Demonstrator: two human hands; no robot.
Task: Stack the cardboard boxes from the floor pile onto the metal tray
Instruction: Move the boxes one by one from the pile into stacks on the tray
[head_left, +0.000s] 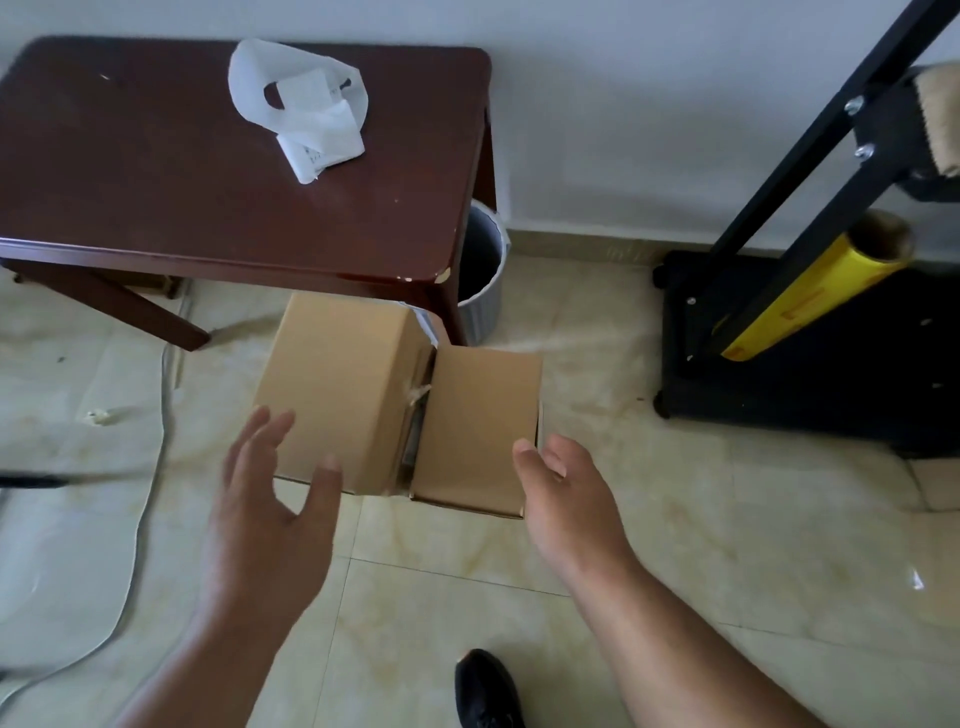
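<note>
Two plain brown cardboard boxes (400, 405) sit side by side on the floor (675, 509), their matte corrugated walls meeting along a narrow dark gap with a frayed scrap of tape or fibre in it. The left box is the taller, its smooth top face angled toward the camera; the right one is lower and squarer, with a thin cut edge showing along its near rim. Both stand on glossy beige tile veined like marble, just in front of a dark red-brown wooden table (156, 182) with rounded corners and a polished, slightly scuffed top.

The left hand (260, 514) hangs above the near left corner of the taller box, fingers spread and straight, thumb out, holding nothing; whether the fingertips touch the cardboard cannot be told. The right hand (566, 499) hovers beside the near right corner of the lower box, fingers relaxed and loosely bent, also gripping nothing. The boxes lie between the two hands.

On the table lies a crumpled translucent white plastic bag (296, 98) with folded paper. A ribbed grey bin (485, 260) stands behind the table leg. At right, a black metal frame (779, 218) carries a shiny yellow roll (810, 291) on a cardboard core. A grey cable (150, 493) curves over the tiles, and a black shoe (485, 686) shows at the bottom edge.
</note>
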